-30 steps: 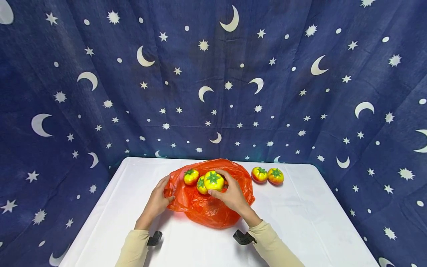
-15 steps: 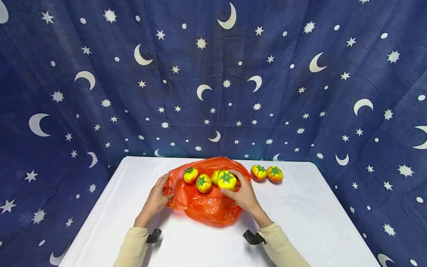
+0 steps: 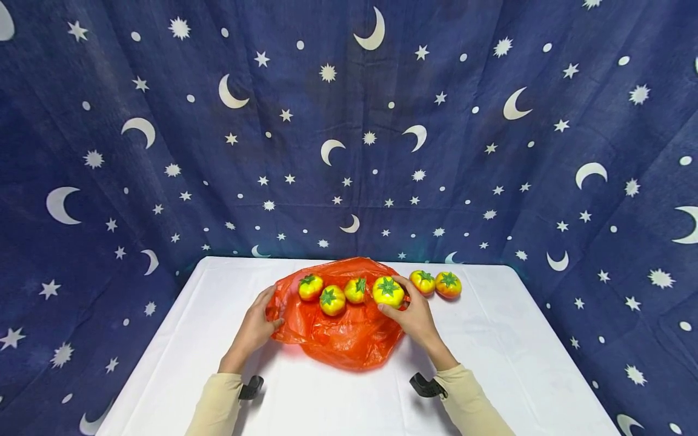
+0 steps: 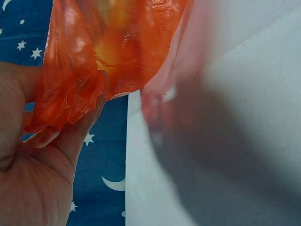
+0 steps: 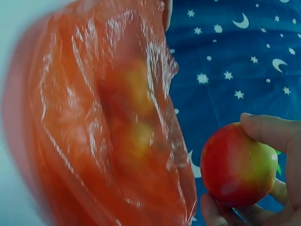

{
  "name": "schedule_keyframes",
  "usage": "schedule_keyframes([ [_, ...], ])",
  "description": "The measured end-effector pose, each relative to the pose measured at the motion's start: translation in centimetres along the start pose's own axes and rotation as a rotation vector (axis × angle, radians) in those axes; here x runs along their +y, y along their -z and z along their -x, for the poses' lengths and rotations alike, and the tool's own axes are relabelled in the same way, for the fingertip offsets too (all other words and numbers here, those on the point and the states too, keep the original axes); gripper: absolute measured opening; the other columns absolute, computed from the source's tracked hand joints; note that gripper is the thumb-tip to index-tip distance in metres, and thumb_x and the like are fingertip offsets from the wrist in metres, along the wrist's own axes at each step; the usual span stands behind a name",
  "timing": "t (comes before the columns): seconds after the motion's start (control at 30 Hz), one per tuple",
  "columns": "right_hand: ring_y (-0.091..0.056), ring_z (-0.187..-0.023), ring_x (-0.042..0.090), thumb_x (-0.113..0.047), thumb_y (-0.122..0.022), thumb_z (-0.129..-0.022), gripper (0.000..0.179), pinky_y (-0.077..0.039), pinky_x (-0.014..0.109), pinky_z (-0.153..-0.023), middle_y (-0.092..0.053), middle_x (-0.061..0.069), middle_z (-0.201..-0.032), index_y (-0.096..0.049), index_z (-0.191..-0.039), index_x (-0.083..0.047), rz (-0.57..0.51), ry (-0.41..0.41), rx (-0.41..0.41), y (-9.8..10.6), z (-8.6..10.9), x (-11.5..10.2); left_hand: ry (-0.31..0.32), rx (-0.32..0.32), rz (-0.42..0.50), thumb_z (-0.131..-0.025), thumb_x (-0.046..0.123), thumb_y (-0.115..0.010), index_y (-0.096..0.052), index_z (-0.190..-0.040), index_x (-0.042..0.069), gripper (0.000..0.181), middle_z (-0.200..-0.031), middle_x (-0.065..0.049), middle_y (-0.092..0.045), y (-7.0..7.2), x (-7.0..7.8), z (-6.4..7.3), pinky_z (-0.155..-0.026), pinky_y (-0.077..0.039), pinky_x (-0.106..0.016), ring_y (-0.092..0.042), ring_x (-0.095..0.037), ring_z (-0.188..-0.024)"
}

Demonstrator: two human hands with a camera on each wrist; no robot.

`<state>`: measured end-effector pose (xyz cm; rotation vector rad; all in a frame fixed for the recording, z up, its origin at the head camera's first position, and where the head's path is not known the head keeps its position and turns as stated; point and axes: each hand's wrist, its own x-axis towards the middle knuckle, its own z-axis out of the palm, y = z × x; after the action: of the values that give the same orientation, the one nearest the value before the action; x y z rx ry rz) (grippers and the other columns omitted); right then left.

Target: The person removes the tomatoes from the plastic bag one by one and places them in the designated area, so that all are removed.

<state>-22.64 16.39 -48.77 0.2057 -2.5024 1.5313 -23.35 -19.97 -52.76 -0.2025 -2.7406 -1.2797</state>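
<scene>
An orange-red plastic bag (image 3: 354,345) lies spread with its mouth wide. My left hand (image 3: 255,322) holds its left edge, and in the left wrist view the thin plastic (image 4: 70,70) passes between thumb and fingers. Three yellow-red tomatoes with green star tops sit in the mouth: a left one (image 3: 310,287), a middle one (image 3: 332,301) and a right one (image 3: 355,290). At the bag's right edge, my right hand (image 3: 418,318) grips another tomato (image 3: 388,293) by its sides. The right wrist view shows this tomato's red underside (image 5: 235,165) beside the bag.
Two more tomatoes, one nearer the bag (image 3: 423,282) and one farther right (image 3: 448,285), stand together at the back right of the white table (image 3: 507,363). A dark blue curtain (image 3: 305,157) with moons and stars hangs behind.
My right hand has carried its tomato rightward from over the bag's middle to its right edge. The tomatoes in the bag show more separately now. My left hand stays at the bag's left edge.
</scene>
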Motion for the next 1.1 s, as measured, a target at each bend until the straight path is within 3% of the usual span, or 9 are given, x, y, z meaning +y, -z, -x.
schedule_keyframes([
  [0.37, -0.063, -0.105, 0.034, -0.021, -0.083, -0.077, 0.070, -0.054, 0.045, -0.092, -0.055, 0.015, -0.138, -0.051, -0.139, -0.015, 0.026, -0.066, 0.064, 1.5, -0.4, 1.9, -0.009, 0.004, 0.012, -0.077, -0.004, -0.075, -0.034, -0.152, 0.002, 0.086, -0.153, -0.019, -0.037, -0.1, 0.1, 0.0, -0.118, -0.028, -0.057, -0.035, -0.044, -0.142],
  [0.57, -0.057, -0.113, 0.027, -0.019, -0.082, -0.077, 0.070, -0.050, 0.026, -0.086, -0.056, 0.013, -0.137, -0.051, -0.139, -0.011, 0.038, -0.061, 0.096, 2.6, -0.6, 3.0, -0.001, -0.004, 0.007, -0.078, -0.004, -0.074, -0.032, -0.153, 0.005, 0.086, -0.155, -0.018, -0.035, -0.4, 0.0, -0.2, -0.118, -0.028, -0.057, -0.034, -0.044, -0.143],
  [0.67, -0.055, -0.118, 0.026, -0.018, -0.082, -0.077, 0.071, -0.048, 0.023, -0.085, -0.056, 0.015, -0.138, -0.050, -0.139, -0.009, 0.034, -0.060, 0.104, 3.1, -0.6, 3.4, 0.001, 0.004, 0.011, -0.078, -0.004, -0.074, -0.032, -0.153, 0.006, 0.086, -0.154, -0.018, -0.035, -0.3, -0.1, -0.2, -0.118, -0.028, -0.057, -0.034, -0.043, -0.143],
  [0.87, -0.053, -0.124, 0.029, -0.017, -0.081, -0.077, 0.071, -0.048, 0.026, -0.090, -0.054, 0.020, -0.138, -0.049, -0.140, -0.009, 0.048, -0.095, 0.118, 4.2, -0.5, 4.5, -0.004, 0.003, 0.011, -0.078, -0.004, -0.074, -0.032, -0.152, 0.004, 0.086, -0.154, -0.019, -0.036, -0.1, -0.1, 0.0, -0.118, -0.028, -0.057, -0.034, -0.043, -0.142],
  [1.1, -0.048, -0.128, 0.031, -0.017, -0.081, -0.078, 0.076, -0.045, 0.045, -0.105, -0.049, 0.019, -0.141, -0.044, -0.144, -0.008, 0.037, -0.208, 0.111, 5.0, -0.6, 6.1, 0.011, -0.013, 0.008, -0.079, -0.004, -0.073, -0.031, -0.153, 0.004, 0.086, -0.154, -0.019, -0.035, -0.2, -0.3, 0.2, -0.118, -0.027, -0.056, -0.034, -0.044, -0.143],
])
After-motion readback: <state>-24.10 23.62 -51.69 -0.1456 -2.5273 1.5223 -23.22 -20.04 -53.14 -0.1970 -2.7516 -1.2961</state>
